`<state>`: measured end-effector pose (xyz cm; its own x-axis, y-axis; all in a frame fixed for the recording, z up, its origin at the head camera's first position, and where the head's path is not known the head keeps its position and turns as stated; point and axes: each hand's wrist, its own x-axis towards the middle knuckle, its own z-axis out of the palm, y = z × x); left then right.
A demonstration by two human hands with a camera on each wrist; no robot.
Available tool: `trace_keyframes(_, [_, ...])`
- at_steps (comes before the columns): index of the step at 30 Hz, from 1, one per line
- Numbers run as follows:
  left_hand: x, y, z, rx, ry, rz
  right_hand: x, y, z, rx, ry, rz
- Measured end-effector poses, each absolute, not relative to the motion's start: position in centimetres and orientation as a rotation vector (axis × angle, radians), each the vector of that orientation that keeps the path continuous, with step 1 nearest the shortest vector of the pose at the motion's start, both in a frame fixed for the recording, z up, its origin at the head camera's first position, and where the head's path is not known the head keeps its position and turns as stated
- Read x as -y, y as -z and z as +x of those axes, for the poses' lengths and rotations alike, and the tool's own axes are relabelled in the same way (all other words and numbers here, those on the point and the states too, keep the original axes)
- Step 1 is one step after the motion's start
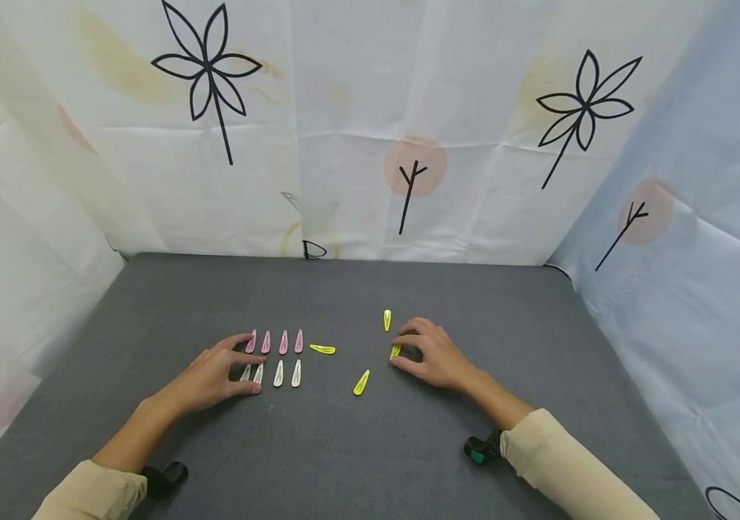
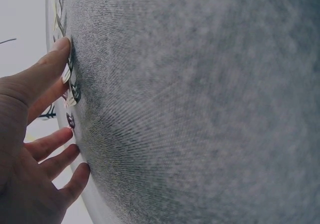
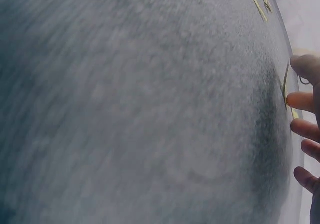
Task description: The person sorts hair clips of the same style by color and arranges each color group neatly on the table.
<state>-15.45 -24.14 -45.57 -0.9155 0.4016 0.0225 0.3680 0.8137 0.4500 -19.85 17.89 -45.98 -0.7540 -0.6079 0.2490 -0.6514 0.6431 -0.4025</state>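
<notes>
Above the left end of two rows of snap hair clips is my left hand [image 1: 216, 372], its fingers apart. A forefinger reaches the leftmost pink hair clip [image 1: 251, 342]; the thumb is beside the white hair clips [image 1: 258, 374], partly covering the left ones. Further right, my right hand [image 1: 431, 354] holds a yellow hair clip [image 1: 395, 352] between thumb and forefinger, close to the grey surface. In the right wrist view that yellow clip [image 3: 285, 86] shows by the fingertips. The other right fingers are spread.
Loose yellow hair clips lie between the hands: one [image 1: 323, 349] beside the pink row, another [image 1: 361, 383] nearer me, a third [image 1: 387, 321] farther back. A grey cloth-covered table [image 1: 318, 455] carries everything. White printed curtains [image 1: 350, 108] stand behind and at both sides.
</notes>
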Motion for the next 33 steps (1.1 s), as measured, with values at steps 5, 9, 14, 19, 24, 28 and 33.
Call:
trace_keyframes(5, [24.1,45.5,-15.5,-2.916,-0.687,0.613,-18.6,46.0,-19.6,2.773,-0.711,1.048])
trace_keyframes(9, [24.1,45.5,-15.5,-2.919,-0.685,0.619,-19.0,46.1,-19.2,2.768,-0.649,1.041])
trace_keyframes(14, [24.1,45.5,-15.4,-2.925,-0.688,0.622,-19.1,46.3,-18.7,2.738,-0.589,1.026])
trace_keyframes(19, [24.1,45.5,-15.3,-2.931,-0.687,0.628,-19.1,46.4,-18.2,2.703,-0.585,1.015])
trace_keyframes(24, [24.1,45.4,-15.3,-2.934,-0.679,0.623,-19.0,46.3,-17.9,2.697,-0.609,1.013])
trace_keyframes(28, [24.0,45.3,-15.3,-2.928,-0.674,0.626,-18.9,46.4,-17.8,2.709,-0.658,1.027])
trace_keyframes(33, [24.0,45.3,-15.2,-2.928,-0.672,0.627,-18.6,46.5,-17.9,2.698,-0.681,0.962])
